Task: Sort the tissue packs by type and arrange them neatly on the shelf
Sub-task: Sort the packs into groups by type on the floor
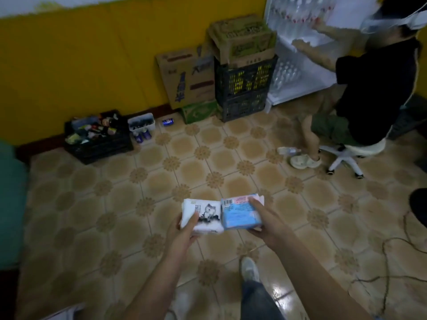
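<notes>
Here, closest to me, my own leg in grey jeans and my pale shoe (250, 270) stand on the patterned floor tiles (129, 197). A little above them, my left hand (182, 229) grips a white tissue pack (203, 215) with a dark cartoon animal printed on it; my thumb lies on its top face and the other fingers curl under it. My right hand (265, 225) holds a blue tissue pack (240, 212) with a barcode and a pink strip, thumb on top and fingers below. The two packs touch each other side by side, in the air in front of me, over the floor. At the right a thin cable (385, 262) runs over the tiles. Further away, by the yellow wall (80, 65), there is a low black crate (99, 139) full of small mixed items, then a small white bin (142, 122) just beside it. More to the right, cardboard boxes (189, 77) lean near a stack of black crates (245, 88), with one more box on top. At the far right another person in a dark shirt sits on a white stool (346, 155) and reaches into an open white fridge (300, 42) with bottles.
</notes>
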